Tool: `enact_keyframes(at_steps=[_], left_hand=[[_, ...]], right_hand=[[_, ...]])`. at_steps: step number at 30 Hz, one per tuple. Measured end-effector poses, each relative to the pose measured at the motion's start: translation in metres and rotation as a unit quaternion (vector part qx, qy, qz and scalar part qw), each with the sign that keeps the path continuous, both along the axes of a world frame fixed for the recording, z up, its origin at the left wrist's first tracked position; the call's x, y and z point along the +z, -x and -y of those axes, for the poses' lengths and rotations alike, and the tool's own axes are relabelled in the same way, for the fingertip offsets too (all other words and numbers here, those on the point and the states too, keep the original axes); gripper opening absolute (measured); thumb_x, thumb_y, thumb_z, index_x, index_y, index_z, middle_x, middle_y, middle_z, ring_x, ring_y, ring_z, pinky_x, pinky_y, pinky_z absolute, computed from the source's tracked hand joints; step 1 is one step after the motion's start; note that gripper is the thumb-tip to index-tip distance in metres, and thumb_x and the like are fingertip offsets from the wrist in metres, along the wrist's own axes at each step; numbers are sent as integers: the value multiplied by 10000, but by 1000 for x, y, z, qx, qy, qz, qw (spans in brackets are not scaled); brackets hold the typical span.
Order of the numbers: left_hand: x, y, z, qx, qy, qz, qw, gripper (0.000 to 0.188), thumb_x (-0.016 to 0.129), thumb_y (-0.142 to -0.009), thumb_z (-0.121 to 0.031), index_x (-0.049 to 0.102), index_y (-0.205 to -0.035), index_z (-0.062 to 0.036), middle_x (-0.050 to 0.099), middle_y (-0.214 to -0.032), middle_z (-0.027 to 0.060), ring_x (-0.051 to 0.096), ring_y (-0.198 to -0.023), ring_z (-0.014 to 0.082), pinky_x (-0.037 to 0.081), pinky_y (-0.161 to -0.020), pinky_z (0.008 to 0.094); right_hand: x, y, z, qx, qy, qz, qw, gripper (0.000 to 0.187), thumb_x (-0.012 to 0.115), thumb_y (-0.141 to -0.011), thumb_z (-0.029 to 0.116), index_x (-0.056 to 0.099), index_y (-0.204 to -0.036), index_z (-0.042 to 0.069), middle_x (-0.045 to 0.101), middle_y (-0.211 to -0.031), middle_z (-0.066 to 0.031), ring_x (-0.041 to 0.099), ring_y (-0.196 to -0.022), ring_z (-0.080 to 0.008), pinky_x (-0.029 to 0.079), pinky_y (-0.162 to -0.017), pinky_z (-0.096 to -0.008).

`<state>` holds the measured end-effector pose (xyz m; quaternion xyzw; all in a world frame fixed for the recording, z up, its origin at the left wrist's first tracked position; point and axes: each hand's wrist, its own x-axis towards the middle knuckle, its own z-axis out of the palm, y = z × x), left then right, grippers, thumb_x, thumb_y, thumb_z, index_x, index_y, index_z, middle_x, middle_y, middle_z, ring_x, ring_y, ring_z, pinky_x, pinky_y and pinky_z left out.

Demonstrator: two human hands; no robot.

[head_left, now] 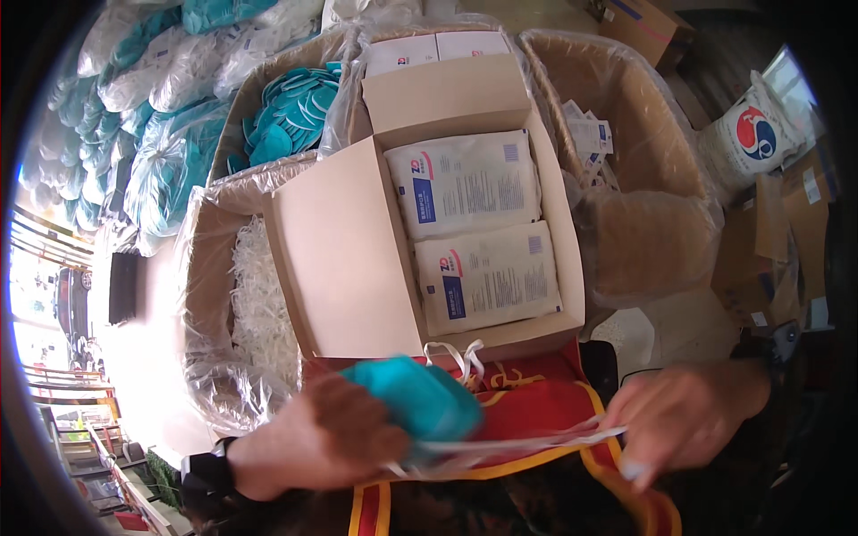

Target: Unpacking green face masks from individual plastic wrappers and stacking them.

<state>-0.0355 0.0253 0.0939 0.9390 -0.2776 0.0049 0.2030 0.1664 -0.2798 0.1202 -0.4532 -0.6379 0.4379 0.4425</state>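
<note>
My left hand (pixel 335 429), blurred by motion, is closed on a teal cup-shaped face mask (pixel 424 397) low in the middle. A white strap (pixel 536 441) runs from the mask's lower side across to my right hand (pixel 679 420), which pinches its far end and draws it taut. Under both lies a red cloth (pixel 536 406) with yellow trim over my lap. Just beyond stands an open cardboard box (pixel 344 268) holding two white printed packets, a far one (pixel 478 196) and a near one (pixel 492 286). White loops (pixel 460 357) hang at the box's near edge.
Plastic-lined cartons surround the box: teal mask pieces (pixel 290 112) at far left, white straps (pixel 255 295) at near left, small printed packets (pixel 590 138) on the right. Bagged teal goods (pixel 174 161) pile up at left. A white sack (pixel 751 125) rests on cartons at right.
</note>
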Motion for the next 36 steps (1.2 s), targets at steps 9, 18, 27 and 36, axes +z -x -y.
enact_keyframes(at_steps=[9, 18, 27, 36], left_hand=[[11, -61, -3, 204, -157, 184, 949, 275, 717, -581, -101, 505, -756, -99, 468, -702, 51, 546, -660, 261, 441, -602, 390], [18, -85, 9, 214, -182, 252, 926, 315, 748, -593, -112, 521, -812, -99, 493, -745, 66, 563, -721, 274, 443, -640, 397], [-9, -79, 26, 233, -23, 0, 972, 284, 755, -619, -108, 557, -813, -44, 598, -769, 135, 616, -768, 373, 487, -650, 433], [-14, -57, 31, 97, -2, 12, 995, 273, 687, -646, -134, 579, -892, -84, 563, -718, 82, 606, -637, 273, 496, -596, 385]], right_hand=[[-41, -20, -58, -244, 115, -275, 923, 289, 551, -978, 278, 555, -1043, -4, 514, -703, 14, 499, -508, -21, 435, -450, -186], [-96, 8, -119, -173, 145, -366, 903, 385, 690, -870, 240, 582, -1164, 17, 601, -819, 10, 430, -533, -10, 315, -419, -185], [-67, 21, -95, -227, -93, -171, 954, 211, 692, -893, 168, 654, -1036, 18, 641, -771, -16, 574, -625, -93, 448, -522, -242], [-28, 18, -73, -173, -191, 603, 754, 110, 628, -756, 149, 561, -763, 62, 469, -617, -23, 536, -543, -153, 431, -429, -268]])
